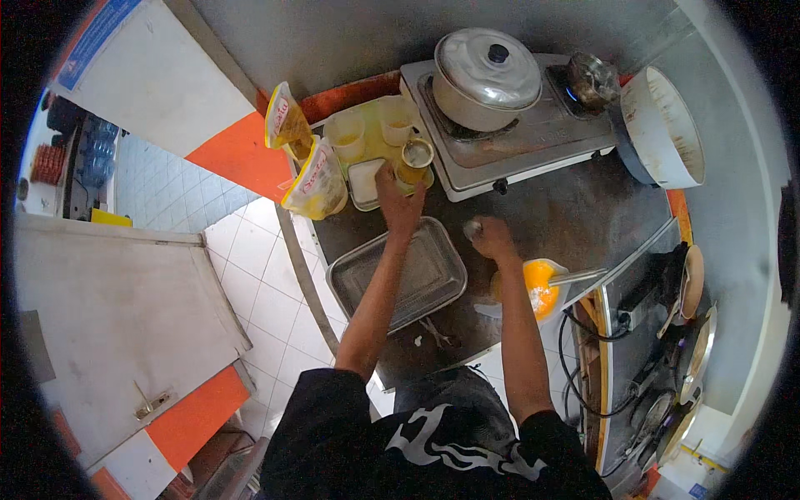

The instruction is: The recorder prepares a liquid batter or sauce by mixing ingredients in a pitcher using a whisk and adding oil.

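Observation:
My left hand (400, 199) reaches to the glass jar (415, 164) of yellowish contents, fingers at its near side; whether it grips the jar is unclear. The jar stands on a greenish tray (370, 119) with two translucent plastic cups (345, 134) and a rectangular container of white contents (365, 180). My right hand (494, 239) is closed on a small round metallic or clear object (473, 230), partly hidden by the fingers. Under my right forearm, a bowl holds an orange-yellow mixture with white powder (541, 289), a metal utensil handle (578, 277) sticking out. An empty-looking rectangular baking pan (431, 256) lies below my left hand.
A lidded aluminium pot (487, 78) sits on a gas stove (519, 150). At the right burner, a blue flame burns under a small pot (590, 84). Two pouches (319, 181) stand left of the tray. A large white pot (662, 128) leans at the right wall; pans hang lower right.

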`<state>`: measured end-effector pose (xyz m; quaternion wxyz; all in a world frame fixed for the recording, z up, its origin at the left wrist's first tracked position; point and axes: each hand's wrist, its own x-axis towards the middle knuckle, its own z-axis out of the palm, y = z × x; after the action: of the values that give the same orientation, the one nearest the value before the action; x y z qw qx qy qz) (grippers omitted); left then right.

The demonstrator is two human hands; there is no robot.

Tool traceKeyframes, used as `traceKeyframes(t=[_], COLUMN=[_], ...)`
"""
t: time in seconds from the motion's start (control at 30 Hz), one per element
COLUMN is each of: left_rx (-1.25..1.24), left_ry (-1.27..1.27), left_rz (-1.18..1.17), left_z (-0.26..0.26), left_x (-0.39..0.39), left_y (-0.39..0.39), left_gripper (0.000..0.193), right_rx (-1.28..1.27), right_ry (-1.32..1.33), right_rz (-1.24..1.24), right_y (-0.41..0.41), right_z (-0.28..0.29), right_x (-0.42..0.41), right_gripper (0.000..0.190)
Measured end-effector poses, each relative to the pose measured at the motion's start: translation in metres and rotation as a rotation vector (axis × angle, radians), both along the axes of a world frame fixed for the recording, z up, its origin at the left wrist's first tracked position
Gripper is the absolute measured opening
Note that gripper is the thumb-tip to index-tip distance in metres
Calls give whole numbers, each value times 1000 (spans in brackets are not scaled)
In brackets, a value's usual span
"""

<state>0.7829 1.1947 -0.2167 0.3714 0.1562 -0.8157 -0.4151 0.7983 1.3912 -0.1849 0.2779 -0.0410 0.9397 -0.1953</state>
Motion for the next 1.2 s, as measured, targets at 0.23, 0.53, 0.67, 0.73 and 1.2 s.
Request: traceKeyframes(t=[0.23,0.53,0.67,0.73,1.2], left_rx=[561,541,522,551,1106], left_ry=[-76,-63,-236,-287,-132], left_rz=[-17,39,76,29,86], left_z=[-3,-22,-71,-82,-77], left_x=[50,59,53,49,7], left_y=[-36,-78,-102,-108,-92], left_gripper=[19,20,27,31,30], right_rx=[-284,-48,-33,-17,-802], right_ry=[699,861,951,1010,-215], right_rz=[210,425,471,487,-698], right_y=[-99,-110,-125,-130,-167], right_z=[34,-21,-10,-8,-91], right_x=[-60,-66,-68,-64,-67], right_gripper=[40,47,48,46,36])
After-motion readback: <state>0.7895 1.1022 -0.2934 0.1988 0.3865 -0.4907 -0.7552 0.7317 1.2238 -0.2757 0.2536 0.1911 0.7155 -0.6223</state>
